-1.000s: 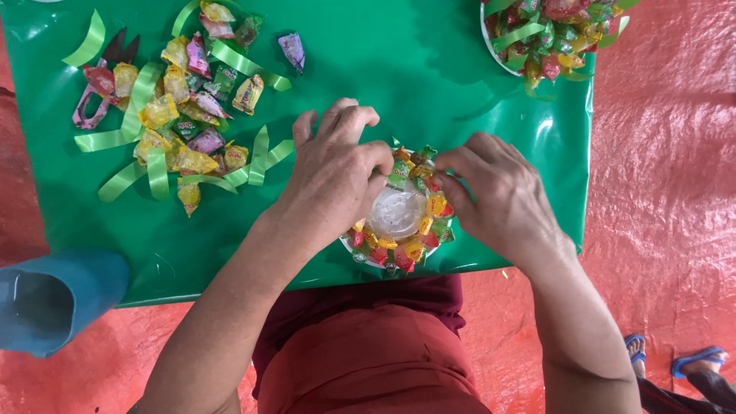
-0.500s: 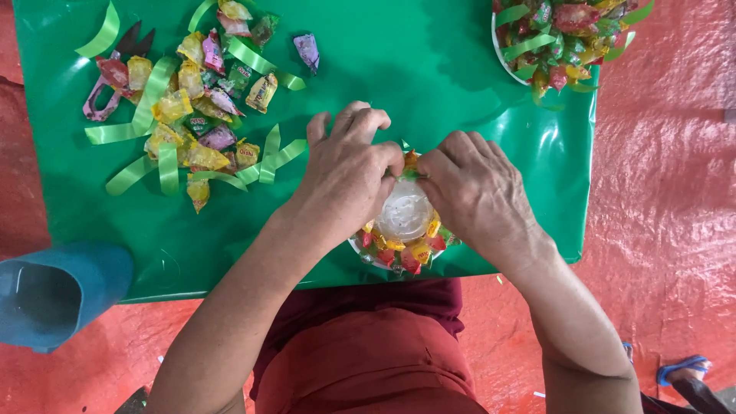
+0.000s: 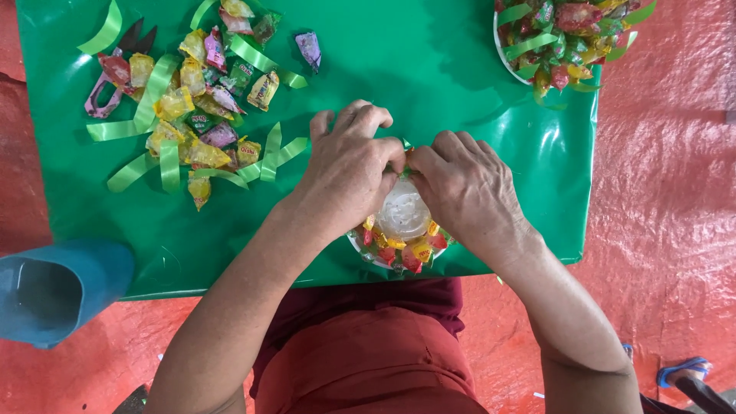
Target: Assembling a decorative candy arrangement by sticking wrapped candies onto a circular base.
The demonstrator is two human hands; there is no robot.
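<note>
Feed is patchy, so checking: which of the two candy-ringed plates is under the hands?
The near plate at the table's front edge, under both hands; the other plate sits untouched at the far right corner.

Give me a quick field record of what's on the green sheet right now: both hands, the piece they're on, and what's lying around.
Left hand: fingers curled over the far edge of the round candy-ringed plate, fingertips meeting the right hand.
Right hand: on the same edge; what the fingertips pinch is hidden.
Plate centre: clear plastic cup lid.
Surface: glossy green plastic sheet.
Upper left: loose pile of wrapped candies mixed with green ribbon strips; purple-handled scissors.
Top right: second plate heaped with candies and ribbon.
Left edge: blue plastic container.
</note>
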